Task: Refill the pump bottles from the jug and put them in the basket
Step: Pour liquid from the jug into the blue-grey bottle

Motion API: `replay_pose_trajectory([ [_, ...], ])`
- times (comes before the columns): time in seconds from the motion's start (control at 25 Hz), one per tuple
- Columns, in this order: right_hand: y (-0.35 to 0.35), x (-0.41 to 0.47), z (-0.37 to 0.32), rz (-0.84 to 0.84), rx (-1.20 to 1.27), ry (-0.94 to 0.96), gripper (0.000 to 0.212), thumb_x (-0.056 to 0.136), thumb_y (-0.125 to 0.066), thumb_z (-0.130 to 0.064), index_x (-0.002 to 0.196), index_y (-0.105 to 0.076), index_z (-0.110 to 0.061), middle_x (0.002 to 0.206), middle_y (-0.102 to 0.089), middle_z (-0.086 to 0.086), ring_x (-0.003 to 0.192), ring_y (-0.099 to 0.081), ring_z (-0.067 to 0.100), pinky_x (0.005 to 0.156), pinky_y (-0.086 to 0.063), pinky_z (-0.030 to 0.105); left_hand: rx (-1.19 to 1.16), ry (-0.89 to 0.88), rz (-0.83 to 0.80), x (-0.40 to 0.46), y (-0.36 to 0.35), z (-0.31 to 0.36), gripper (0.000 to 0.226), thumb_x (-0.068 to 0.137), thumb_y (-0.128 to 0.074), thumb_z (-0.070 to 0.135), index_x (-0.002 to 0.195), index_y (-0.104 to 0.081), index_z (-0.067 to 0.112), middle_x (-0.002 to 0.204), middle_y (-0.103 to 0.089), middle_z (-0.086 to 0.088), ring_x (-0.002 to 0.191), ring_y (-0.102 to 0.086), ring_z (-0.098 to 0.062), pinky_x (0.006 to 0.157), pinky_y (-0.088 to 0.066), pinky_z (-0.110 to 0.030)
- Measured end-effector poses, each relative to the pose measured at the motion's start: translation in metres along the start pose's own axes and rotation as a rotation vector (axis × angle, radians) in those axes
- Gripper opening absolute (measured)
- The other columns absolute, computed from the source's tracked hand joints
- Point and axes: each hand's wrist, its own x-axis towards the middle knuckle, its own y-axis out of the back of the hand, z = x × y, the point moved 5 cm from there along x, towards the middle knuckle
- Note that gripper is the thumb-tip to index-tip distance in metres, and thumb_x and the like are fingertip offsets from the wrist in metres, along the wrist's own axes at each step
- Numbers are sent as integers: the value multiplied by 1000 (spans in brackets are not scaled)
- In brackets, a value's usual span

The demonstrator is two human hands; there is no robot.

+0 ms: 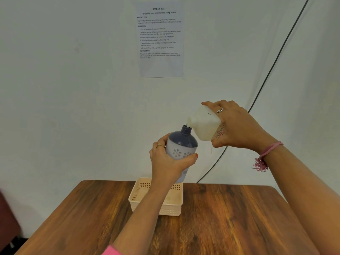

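table (220, 221): brown wood, close by, at the bottom.
basket (139, 197): pale plastic with little holes, sitting on the table at its far side, just under the left arm.
left hand (165, 161): fingers and thumb curled round the bottle, holding it up above the basket.
bottle (181, 146): dark blue top, pale bottom with flowers, no pump on, neck open and tipped a bit to the right.
right hand (237, 126): wrapped round the jug from above, ring on one finger, pink thread at the wrist.
jug (204, 124): white, tipped over, spout just at the bottle's open neck.
cable (272, 70): thin and black, hanging down the wall.
paper (161, 39): printed sheet stuck on the white wall, far back.
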Motion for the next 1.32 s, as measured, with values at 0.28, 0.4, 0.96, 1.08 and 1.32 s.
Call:
replay_pose_trajectory([
  [0.28, 3, -1, -1, -4, -5, -1, 107, 58, -84, -37, 148, -27, -22, 133, -49, 8, 115, -46, 26, 90, -43, 37, 16, -7, -3, -1, 0, 2, 77, 47, -81, 46, 114, -43, 39, 113, -51, 5, 109, -51, -19, 83, -56, -40],
  [0.4, 3, -1, -1, -2, -6, -1, 107, 58, -84, -37, 148, -27, -22, 132, -49, 7, 115, -46, 26, 91, -43, 37, 9, -9, -5, -2, 0, 2, 76, 47, -81, 46, 114, -43, 39, 113, -52, 5, 109, -52, -19, 83, -57, -41],
  [0.96, 3, -3, -2, -6, -16, 1, 107, 58, -84, -37, 148, -27, -22, 132, -49, 8, 114, -46, 26, 90, -42, 35, -4, 20, -4, -5, 1, 1, 77, 47, -81, 46, 113, -43, 39, 112, -51, 4, 108, -51, -19, 84, -56, -41],
  [1.08, 3, -4, -2, 0, -15, -1, 107, 58, -84, -36, 148, -27, -22, 131, -49, 8, 113, -46, 26, 88, -42, 34, -4, 20, -5, -5, 1, 1, 77, 47, -81, 47, 114, -43, 39, 113, -51, 4, 109, -51, -19, 84, -56, -42],
  [1.32, 2, -8, -1, -11, -3, -10, 108, 57, -84, -36, 148, -27, -21, 130, -49, 8, 113, -46, 26, 89, -43, 36, 1, 27, -7, -8, -1, 0, 78, 46, -81, 49, 113, -43, 40, 111, -51, 7, 110, -51, -19, 85, -56, -40],
])
